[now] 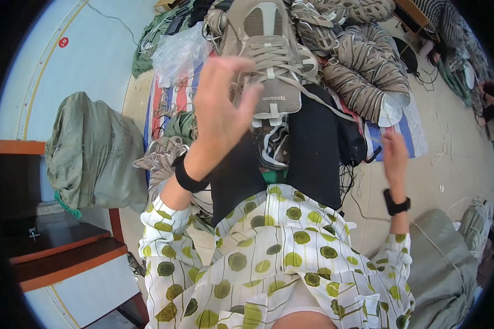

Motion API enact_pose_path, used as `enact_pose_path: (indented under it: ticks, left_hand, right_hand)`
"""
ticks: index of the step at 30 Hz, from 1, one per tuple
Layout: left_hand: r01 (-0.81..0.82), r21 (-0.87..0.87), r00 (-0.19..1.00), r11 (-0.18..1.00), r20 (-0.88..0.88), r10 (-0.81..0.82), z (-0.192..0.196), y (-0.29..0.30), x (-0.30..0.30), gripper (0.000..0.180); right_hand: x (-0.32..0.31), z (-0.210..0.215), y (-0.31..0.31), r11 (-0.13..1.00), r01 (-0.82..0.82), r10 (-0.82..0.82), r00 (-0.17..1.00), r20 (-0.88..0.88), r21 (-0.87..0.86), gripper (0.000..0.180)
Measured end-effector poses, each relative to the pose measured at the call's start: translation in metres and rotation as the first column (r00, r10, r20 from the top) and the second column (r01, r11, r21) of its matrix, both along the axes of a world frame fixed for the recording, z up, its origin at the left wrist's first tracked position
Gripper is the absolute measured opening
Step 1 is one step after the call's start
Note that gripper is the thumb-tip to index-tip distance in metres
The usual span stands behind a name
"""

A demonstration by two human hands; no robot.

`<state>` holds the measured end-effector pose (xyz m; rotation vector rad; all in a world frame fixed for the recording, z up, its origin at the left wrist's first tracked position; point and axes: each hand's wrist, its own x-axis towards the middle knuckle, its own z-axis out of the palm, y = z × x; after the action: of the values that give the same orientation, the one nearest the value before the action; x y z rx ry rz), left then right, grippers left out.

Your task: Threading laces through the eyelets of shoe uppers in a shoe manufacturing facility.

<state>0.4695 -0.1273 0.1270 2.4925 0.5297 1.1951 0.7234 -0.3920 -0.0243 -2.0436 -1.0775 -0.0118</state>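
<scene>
A beige-grey lace-up shoe upper lies across my knees, its tongue turned toward me and its laces crossed over the front. My left hand, blurred, hovers at the upper's left side with thumb and forefinger apart. From the eyelets a flat beige shoelace stretches down to the right, toward my right hand. That hand is out beyond my right knee, its fingertips pinched together at the lace's line; motion blurs the lace end there. Black bands circle both wrists.
Stacked shoe uppers lie ahead on a striped sheet, with more uppers by my left leg. A clear plastic bag sits at the far left. Full grey-green sacks stand left and right. Loose cords trail on the floor.
</scene>
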Motion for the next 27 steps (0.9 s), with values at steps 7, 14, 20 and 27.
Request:
enact_pose_path:
  ticks: [7, 14, 20, 27]
  left_hand:
    - [0.176, 0.487, 0.959, 0.855, -0.282, -0.036, -0.038, -0.016, 0.003, 0.032]
    - [0.191, 0.507, 0.957, 0.841, -0.288, -0.043, -0.035, -0.008, 0.005, 0.035]
    - [0.193, 0.572, 0.883, 0.797, -0.456, 0.114, -0.035, -0.011, -0.001, 0.037]
    - [0.227, 0.51, 0.859, 0.83, -0.507, 0.077, -0.02, -0.014, 0.004, 0.036]
  right_hand:
    - [-0.119, 0.065, 0.134, 0.951, -0.296, 0.298, 0.955, -0.006, 0.093, 0.049]
    - [-0.108, 0.075, 0.158, 0.96, -0.262, 0.274, 0.953, 0.129, -0.104, 0.066]
    - [-0.11, 0.095, 0.154, 0.933, -0.358, 0.358, 0.933, -0.032, -0.017, 0.049]
    - [-0.101, 0.11, 0.152, 0.934, -0.345, 0.357, 0.899, -0.255, 0.091, 0.023]
